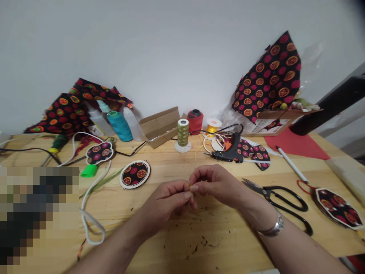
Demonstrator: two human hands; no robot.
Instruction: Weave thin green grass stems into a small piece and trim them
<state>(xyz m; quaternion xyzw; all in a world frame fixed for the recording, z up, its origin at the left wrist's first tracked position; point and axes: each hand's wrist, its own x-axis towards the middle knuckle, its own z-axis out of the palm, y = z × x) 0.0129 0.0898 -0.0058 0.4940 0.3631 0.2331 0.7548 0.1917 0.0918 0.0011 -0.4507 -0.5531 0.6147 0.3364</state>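
Over the middle of the wooden table point(176, 247), my left hand point(173, 199) and my right hand point(212, 182) meet at the fingertips. Both are pinched closed around something tiny and yellowish, too small to name. A silver bracelet circles my right wrist. To the left of my hands lies a round white-rimmed piece point(135, 174) with patterned fabric inside. Black-handled scissors point(266, 193) rest beside my right forearm, blades pointing left.
Behind my hands stand a green thread spool point(183, 133), a red spool point(195, 121) and an open cardboard box point(161, 127). A black glue gun point(225, 154) lies back right. A white cable point(91, 186) loops at left. An octagonal fabric piece point(339, 207) sits far right.
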